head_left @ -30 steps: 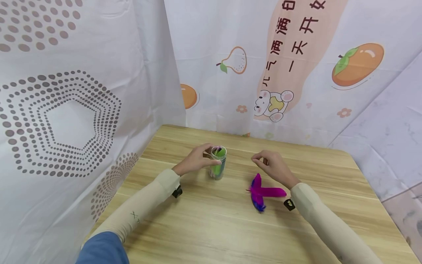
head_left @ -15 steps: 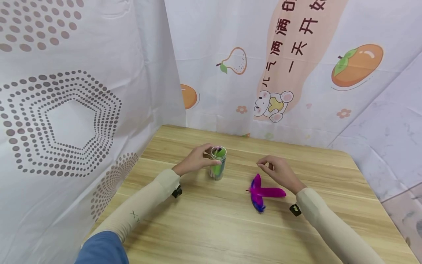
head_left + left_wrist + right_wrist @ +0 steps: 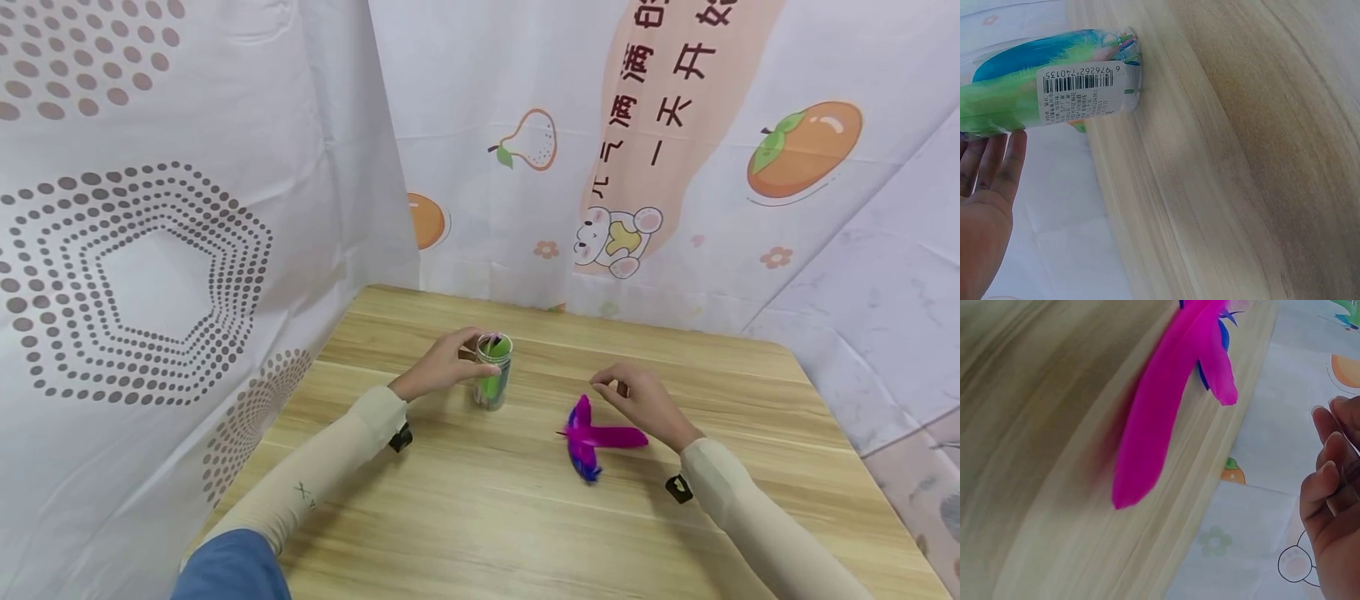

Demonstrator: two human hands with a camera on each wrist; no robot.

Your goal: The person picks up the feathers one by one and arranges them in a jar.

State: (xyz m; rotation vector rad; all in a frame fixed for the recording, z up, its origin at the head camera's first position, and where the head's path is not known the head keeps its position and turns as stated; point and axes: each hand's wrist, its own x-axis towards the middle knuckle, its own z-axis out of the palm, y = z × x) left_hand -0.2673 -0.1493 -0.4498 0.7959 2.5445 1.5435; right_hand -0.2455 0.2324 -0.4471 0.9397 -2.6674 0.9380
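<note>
My left hand (image 3: pixel 441 367) holds a clear jar (image 3: pixel 491 393) upright on the table, thumb in front and fingers behind its neck. Green and blue feathers (image 3: pixel 1041 59) fill the jar, and a white barcode label (image 3: pixel 1079 90) is on its side. My right hand (image 3: pixel 641 402) hovers over the table with loosely curled fingers, thumb and index tips close together; nothing shows between them. Just left of it, a small pile of magenta feathers (image 3: pixel 615 437) and dark blue feathers (image 3: pixel 587 468) lies crossed on the wood. In the right wrist view, one magenta feather (image 3: pixel 1154 425) lies beneath the hand.
The wooden table (image 3: pixel 450 517) reaches back to a white printed curtain (image 3: pixel 465 167). A second white curtain with dotted patterns (image 3: pixel 150 275) hangs along the left side. Each wrist carries a small black camera.
My right hand has moved a little to the right and toward me. The left hand stays at the jar, and the feathers on the table lie as before. The head view has shifted slightly.
</note>
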